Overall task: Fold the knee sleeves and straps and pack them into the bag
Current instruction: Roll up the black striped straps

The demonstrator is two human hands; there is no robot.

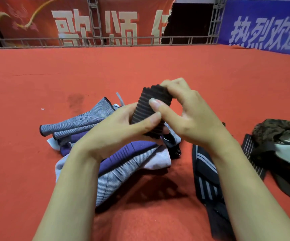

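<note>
Head view: we noted the left hand [123,126] and right hand [187,115] both gripping a rolled black ribbed elastic strap [151,110] above the red carpet [140,66], over a grey-and-purple knit knee-sleeve pile [119,164]. The dark fur-trimmed bag [283,146] sat at the carpet's right edge.

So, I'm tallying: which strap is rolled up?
The black ribbed strap gripped by both hands; the striped straps lie flat on the carpet.

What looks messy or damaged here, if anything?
The red banner on the back fence has a ragged torn right edge, leaving a dark gap. The knee sleeves lie in a loose heap on the carpet, unfolded. Both hands grip a rolled black strap.
</note>
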